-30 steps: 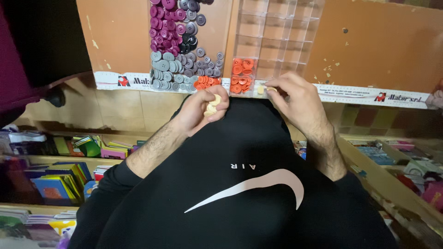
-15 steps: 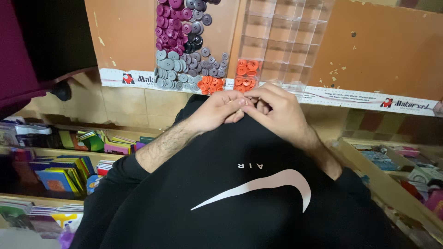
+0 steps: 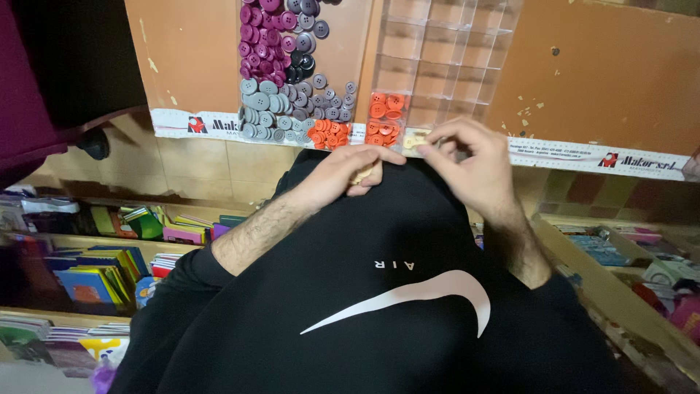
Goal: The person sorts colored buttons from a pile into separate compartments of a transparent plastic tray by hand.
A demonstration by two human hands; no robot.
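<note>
Cream buttons (image 3: 362,175) sit cupped in the left hand (image 3: 350,171); right hand (image 3: 467,157) pinches one (image 3: 414,141) at 1 o'clock, by the orange buttons (image 3: 383,117).

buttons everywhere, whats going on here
A person in a black sweatshirt is handling small cream-coloured buttons at the edge of an orange-brown board. The left hand is curled around a few cream buttons against the sweatshirt. The right hand pinches one cream piece just below a clear compartment tray. Purple buttons, grey buttons and orange buttons lie grouped by colour on the board; the orange ones partly fill the tray's lowest compartments.
</note>
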